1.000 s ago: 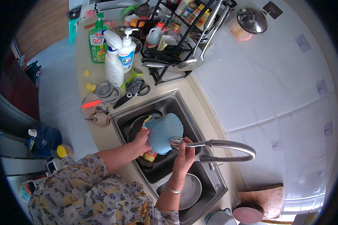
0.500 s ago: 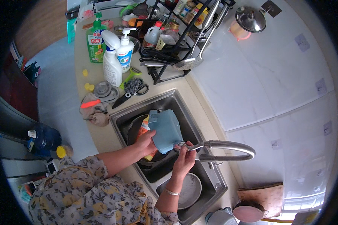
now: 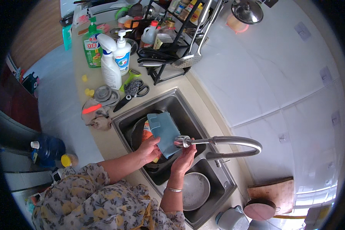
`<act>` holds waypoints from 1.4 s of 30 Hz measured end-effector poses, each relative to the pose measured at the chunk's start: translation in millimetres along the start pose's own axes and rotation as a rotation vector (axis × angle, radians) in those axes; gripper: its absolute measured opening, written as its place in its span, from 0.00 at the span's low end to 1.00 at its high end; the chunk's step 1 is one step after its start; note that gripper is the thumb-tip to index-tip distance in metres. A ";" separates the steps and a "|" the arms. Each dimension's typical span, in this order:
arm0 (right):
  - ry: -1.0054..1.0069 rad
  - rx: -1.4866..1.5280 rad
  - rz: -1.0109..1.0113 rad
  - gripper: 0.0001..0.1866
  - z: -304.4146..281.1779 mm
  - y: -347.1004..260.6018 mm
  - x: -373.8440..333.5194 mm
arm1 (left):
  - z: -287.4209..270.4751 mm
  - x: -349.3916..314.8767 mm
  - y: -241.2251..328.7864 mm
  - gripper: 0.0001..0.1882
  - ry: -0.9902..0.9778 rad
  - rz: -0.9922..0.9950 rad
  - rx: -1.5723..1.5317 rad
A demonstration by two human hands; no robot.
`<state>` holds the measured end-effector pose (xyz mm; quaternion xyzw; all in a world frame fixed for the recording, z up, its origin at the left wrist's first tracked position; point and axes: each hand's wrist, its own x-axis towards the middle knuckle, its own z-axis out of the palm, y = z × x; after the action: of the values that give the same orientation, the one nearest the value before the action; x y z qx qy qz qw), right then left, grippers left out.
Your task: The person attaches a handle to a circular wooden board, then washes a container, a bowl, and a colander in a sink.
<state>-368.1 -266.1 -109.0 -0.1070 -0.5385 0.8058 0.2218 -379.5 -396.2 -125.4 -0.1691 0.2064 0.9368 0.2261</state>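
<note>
A light blue plastic box is tilted over the left basin of the sink. My left hand grips its near edge, thumb on the outside. At the box's right side is the metal faucet head on its flexible hose. My right hand is closed at the hose just behind the head, its fingers partly hidden. Beneath the box, a dark pan lies in the left basin with an orange and yellow packet, mostly covered.
A round pan sits in the right basin. Left of the sink are scissors, a cloth, a spray bottle and a green soap bottle. A black rack holds utensils behind. A cutting board leans at right.
The blue box has turned so a flatter side faces up. My right hand has shifted slightly down and left, and the faucet head has moved up a little. The whole view has shifted slightly.
</note>
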 end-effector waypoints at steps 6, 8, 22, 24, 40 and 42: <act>0.058 0.065 0.214 0.28 -24.5 11.7 -8.0 | -35.6 6.1 4.1 0.20 0.033 -0.110 -0.110; 0.086 0.060 0.169 0.25 -38.3 24.7 -10.4 | -34.2 -1.7 7.8 0.21 0.053 -0.130 -0.042; 0.044 -0.093 0.504 0.23 -51.1 22.0 -28.8 | -47.5 -16.1 86.5 0.15 0.169 -0.122 0.465; 0.000 -0.066 0.587 0.24 -48.3 25.9 -33.9 | -24.8 -27.9 103.6 0.14 0.054 -0.005 0.703; -0.051 0.045 0.806 0.31 -67.8 -1.9 -51.6 | 59.2 -48.5 86.1 0.11 -0.980 0.298 2.556; 0.014 -0.013 0.809 0.23 -80.6 -1.8 -50.0 | 52.9 -37.2 75.6 0.09 -0.998 0.326 2.575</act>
<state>-290.5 -223.0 -142.7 -0.3172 -0.4566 0.8238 -0.1105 -397.4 -446.3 -41.3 0.5303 0.8301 0.0658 0.1593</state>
